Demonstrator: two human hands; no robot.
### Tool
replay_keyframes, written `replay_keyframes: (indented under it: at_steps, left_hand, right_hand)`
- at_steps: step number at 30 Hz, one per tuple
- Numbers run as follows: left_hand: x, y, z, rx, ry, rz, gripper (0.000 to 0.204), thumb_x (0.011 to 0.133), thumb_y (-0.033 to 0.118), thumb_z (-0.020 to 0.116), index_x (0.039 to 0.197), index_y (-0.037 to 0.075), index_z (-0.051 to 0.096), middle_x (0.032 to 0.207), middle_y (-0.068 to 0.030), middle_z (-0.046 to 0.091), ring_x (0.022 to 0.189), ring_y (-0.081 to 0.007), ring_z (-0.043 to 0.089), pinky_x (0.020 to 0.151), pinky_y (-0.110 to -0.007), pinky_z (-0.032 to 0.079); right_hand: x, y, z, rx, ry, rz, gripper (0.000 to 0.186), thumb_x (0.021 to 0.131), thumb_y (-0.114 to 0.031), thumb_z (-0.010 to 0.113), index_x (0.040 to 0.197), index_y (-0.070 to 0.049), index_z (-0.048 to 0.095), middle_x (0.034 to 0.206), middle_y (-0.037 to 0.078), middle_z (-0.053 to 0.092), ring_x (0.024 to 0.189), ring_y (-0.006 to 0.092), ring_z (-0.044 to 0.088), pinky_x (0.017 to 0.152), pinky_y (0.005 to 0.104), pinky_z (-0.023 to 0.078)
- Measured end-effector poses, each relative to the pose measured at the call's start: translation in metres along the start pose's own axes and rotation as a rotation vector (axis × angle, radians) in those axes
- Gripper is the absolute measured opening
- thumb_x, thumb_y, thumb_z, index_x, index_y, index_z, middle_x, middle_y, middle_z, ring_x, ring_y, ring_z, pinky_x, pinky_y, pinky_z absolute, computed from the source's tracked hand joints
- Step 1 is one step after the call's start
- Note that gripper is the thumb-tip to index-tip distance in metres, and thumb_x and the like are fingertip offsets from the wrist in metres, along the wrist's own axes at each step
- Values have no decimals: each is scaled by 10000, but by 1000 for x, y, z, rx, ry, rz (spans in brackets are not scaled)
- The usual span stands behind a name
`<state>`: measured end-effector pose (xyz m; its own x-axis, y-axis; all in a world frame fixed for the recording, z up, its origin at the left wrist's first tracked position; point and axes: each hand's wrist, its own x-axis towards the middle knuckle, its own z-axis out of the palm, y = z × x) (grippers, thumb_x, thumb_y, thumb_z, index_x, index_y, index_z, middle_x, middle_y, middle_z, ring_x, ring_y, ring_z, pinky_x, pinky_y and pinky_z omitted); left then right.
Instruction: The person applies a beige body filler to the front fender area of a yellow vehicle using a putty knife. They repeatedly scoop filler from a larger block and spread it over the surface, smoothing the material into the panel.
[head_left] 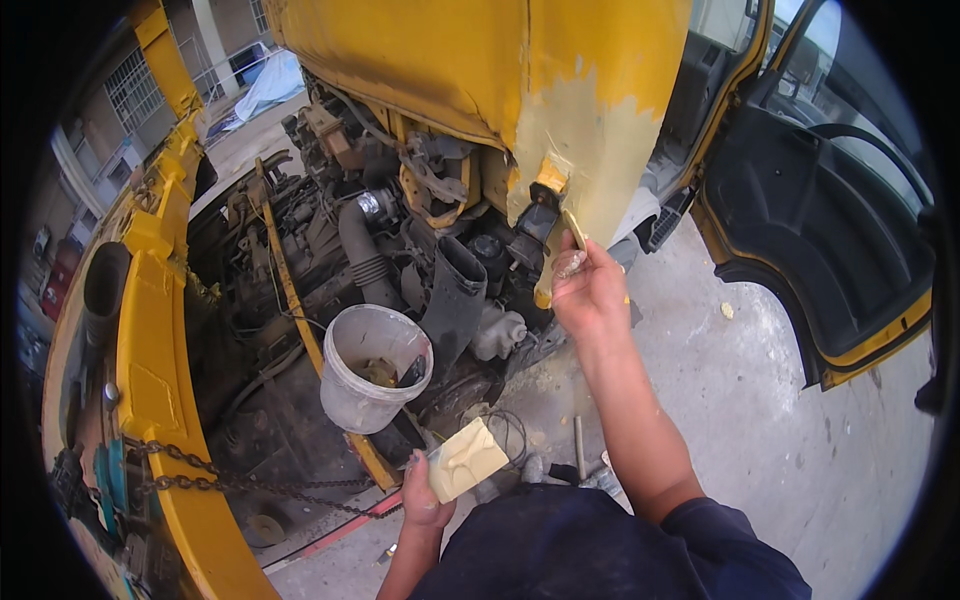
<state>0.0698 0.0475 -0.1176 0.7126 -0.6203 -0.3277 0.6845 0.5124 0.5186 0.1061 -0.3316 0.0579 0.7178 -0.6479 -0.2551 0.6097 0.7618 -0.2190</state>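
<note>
My right hand (592, 295) is raised in front of the yellow cab's rear corner, pinching a thin, flat cream-coloured putty spreader (574, 229). Pale smears mark its fingers. The spreader's tip is close to the lower part of a beige filler patch (590, 135) on the yellow cab panel (420, 60); I cannot tell whether it touches. Low and nearer my body, my left hand (427, 500) grips the edge of a small rectangular putty board (467, 460). Ridged cream putty covers the board's upper face.
A dirty white bucket (372, 405) with some contents stands left of centre by the exposed engine (320, 180). Chains (250, 484) hang across the yellow side frame (165, 390). The black cab door (820, 230) stands open at right, over concrete ground (730, 420).
</note>
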Motion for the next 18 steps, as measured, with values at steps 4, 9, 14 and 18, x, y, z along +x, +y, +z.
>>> replay_keyframes:
  at_steps: [4,9,14,18]
  left_hand:
    - [1,-4,-10,-19,0,18,561,1205,432,471,1542,-15,472,1499,-251,648,1351,-411,689,1182,-544,535]
    - [1,-5,-14,-43,0,19,538,1206,405,480,1554,-4,443,1494,-238,645,1359,-411,681,1183,-545,533]
    - [2,-8,-19,-76,11,26,550,1205,392,490,1569,-13,421,1493,-229,638,1363,-402,678,1181,-545,534]
    - [3,-8,-20,-88,7,36,558,1206,382,493,1578,-22,397,1491,-227,635,1360,-398,680,1171,-539,544]
  right_hand:
    - [-5,-4,17,4,2,-18,244,1124,-79,583,1305,75,633,1076,179,726,749,168,675,672,267,649]
    - [-5,-12,37,-19,-44,-51,253,1119,-59,579,1321,82,636,1122,187,733,832,191,716,671,258,661]
    - [-9,-22,67,-60,-83,-72,266,1131,-50,555,1339,95,634,1144,202,728,781,183,701,690,266,665]
    - [-13,-34,77,-80,-121,-72,244,1117,-19,569,1325,97,621,1207,200,732,1042,250,774,696,251,691]
